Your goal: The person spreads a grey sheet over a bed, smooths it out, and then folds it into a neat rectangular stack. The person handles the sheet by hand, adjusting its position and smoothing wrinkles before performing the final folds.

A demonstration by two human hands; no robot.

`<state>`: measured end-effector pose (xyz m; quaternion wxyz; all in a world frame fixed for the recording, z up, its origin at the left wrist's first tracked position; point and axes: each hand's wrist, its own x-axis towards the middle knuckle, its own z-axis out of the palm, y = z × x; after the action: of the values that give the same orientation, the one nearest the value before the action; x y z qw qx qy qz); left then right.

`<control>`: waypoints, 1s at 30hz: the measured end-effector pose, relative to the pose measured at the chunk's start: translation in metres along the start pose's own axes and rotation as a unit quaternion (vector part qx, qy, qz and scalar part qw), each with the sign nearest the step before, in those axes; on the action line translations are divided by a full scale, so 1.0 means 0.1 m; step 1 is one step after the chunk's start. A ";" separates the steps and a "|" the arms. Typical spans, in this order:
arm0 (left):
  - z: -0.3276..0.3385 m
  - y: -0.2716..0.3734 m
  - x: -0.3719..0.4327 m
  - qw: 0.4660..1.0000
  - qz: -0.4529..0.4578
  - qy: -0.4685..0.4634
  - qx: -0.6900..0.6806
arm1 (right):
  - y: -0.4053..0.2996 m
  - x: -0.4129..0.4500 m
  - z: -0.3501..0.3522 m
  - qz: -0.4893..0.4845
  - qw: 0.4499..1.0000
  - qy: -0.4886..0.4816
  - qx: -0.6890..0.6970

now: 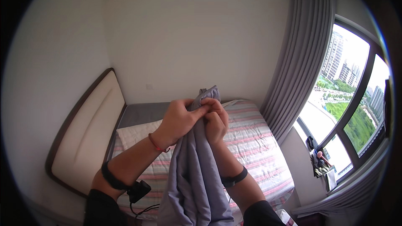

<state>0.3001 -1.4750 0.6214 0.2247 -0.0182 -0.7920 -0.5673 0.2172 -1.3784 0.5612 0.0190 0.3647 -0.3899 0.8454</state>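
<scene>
A length of grey-purple fabric [196,175] hangs in folds from both of my hands, over the middle of the bed. My left hand [180,119], with a red cord bracelet at the wrist, pinches its gathered top from the left. From the right, my right hand [216,119] grips the same gathered part, its fingers curled and touching the left thumb. A short bunched end of the cloth sticks up above the fingers. Black straps circle both forearms, and a small black device [139,191] with a cable is by the left one.
Beneath my hands lies a striped quilt [251,138] on a bed with a cream padded headboard [84,125] at left. A grey curtain [301,56] hangs beside the window [342,84] at right. Small items [320,163] sit on the windowsill.
</scene>
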 end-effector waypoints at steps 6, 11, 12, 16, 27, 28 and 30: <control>-0.06 -0.29 -0.09 0.982 -0.109 0.002 -0.154 | -0.04 -0.11 -0.13 0.087 0.967 -0.077 0.225; 0.03 -0.29 -0.16 0.999 -0.009 0.029 -0.030 | 0.16 -0.24 -0.15 0.031 0.972 -0.078 0.220; -0.01 -0.25 -0.18 0.999 -0.008 0.027 -0.018 | 0.11 -0.24 -0.07 -0.069 0.995 -0.033 0.063; -0.09 -0.19 -0.23 0.995 0.037 -0.003 0.091 | 0.14 -0.01 -0.51 -0.105 0.963 -0.128 -0.211; -0.20 0.06 -0.83 0.850 0.352 0.018 0.391 | 0.35 0.43 -0.83 0.093 0.975 -0.199 -0.013; -0.29 0.15 -1.16 0.843 0.339 -0.070 0.412 | 0.38 0.39 -0.79 0.090 0.981 -0.168 -0.017; -0.39 0.12 -1.76 0.829 0.307 -0.209 0.418 | 0.27 0.36 -0.66 0.092 0.986 -0.139 -0.025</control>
<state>0.4744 -1.4662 0.5753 0.2028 -0.2830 -0.9351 -0.0659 0.1425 -1.3616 0.5386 -0.1038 0.4402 -0.4419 0.7747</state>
